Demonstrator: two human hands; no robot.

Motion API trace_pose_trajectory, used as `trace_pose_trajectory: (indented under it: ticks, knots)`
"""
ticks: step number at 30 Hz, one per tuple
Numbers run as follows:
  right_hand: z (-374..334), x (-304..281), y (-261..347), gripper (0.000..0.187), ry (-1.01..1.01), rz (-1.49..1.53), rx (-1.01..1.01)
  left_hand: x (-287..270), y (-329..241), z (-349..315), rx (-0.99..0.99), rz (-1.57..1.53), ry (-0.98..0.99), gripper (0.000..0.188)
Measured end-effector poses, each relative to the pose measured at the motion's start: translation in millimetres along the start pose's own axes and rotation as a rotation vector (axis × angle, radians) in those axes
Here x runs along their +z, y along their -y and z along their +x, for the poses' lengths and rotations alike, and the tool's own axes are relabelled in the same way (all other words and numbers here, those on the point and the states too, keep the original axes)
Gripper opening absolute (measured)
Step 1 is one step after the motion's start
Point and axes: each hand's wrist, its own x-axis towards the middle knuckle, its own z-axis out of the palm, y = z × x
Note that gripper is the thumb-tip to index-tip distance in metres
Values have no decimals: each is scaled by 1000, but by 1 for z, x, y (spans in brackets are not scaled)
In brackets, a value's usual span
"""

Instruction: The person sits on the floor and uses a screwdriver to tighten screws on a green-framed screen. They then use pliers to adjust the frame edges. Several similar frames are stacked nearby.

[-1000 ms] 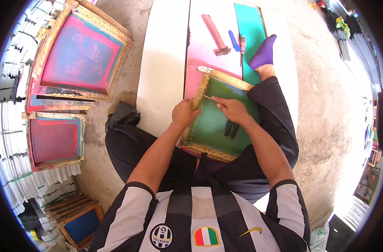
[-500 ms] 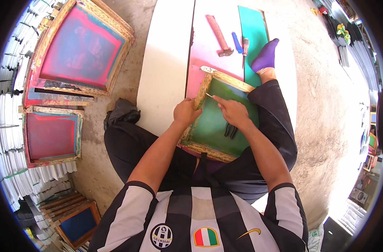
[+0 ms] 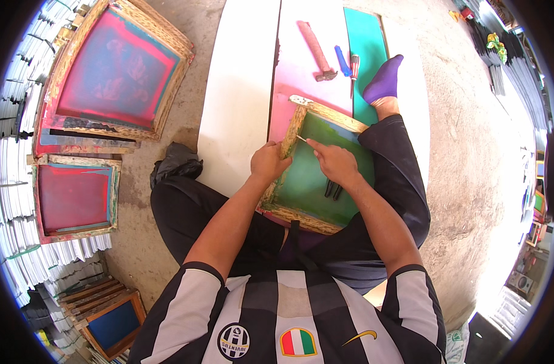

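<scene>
A wooden screen-printing frame with green mesh lies tilted across my lap. My left hand is closed on its left bar, thumb on the inner side. Over the mesh, my right hand is closed round a thin tool whose pale, narrow tip points at the inner edge of that left bar. The rest of that tool is hidden in my fingers. Two black handles show below the right hand; I cannot tell whether they belong to the tool or lie on the mesh.
Beyond the frame lie a hammer, a blue-handled tool and a screwdriver. A teal panel is under my foot. Pink-stained screens lean at left beside paper stacks. A black plastic bag sits by my left knee.
My right hand has shifted very slightly, with the tool tip still by the left bar. My left hand and the frame look unmoved.
</scene>
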Motion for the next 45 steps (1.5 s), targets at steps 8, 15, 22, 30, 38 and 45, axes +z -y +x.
trace_pose_trajectory:
  ticks: [8,15,22,30,38,45]
  knots:
    - [-2,-1,1,46,-8,-10,8,-2,-1,0,-3,29,4,48]
    - [-3,-10,24,54,34,-220,23,1,1,0,14,-2,-41,42]
    - [5,2,20,58,102,-40,60,3,1,1,36,37,-30,40]
    - [-1,4,13,50,53,-138,72,1,2,2,57,14,-63,39]
    - [10,33,-23,48,-60,173,-39,2,4,3,36,45,-23,42]
    - [15,24,-24,43,25,288,-9,4,7,0,34,13,-54,42]
